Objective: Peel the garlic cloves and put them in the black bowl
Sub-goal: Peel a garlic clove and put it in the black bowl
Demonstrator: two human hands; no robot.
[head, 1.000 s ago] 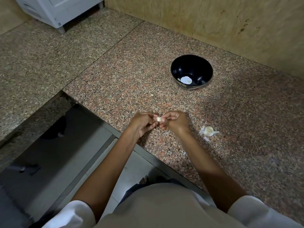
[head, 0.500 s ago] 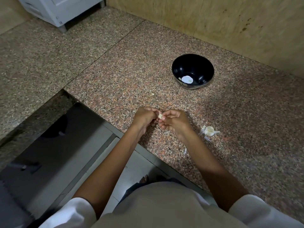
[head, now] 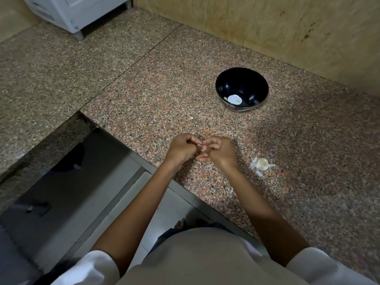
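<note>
Granite counter, speckled pink-grey (head: 144,95). Round black bowl (head: 257,87) beyond your hands, white peeled piece (head: 234,99) inside. Your left hand (head: 181,149), right hand (head: 222,151): fingers curled, tips together. Pale garlic piece with loose skins (head: 262,162) near right hand. Small garlic clove (head: 202,146) pinched by both, mostly hidden.

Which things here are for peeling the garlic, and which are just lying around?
For the job: garlic clove pinched by left hand and right hand; black bowl holding peeled garlic; garlic piece with loose skins on the counter.
Lying about: white appliance, small pale scrap.
</note>
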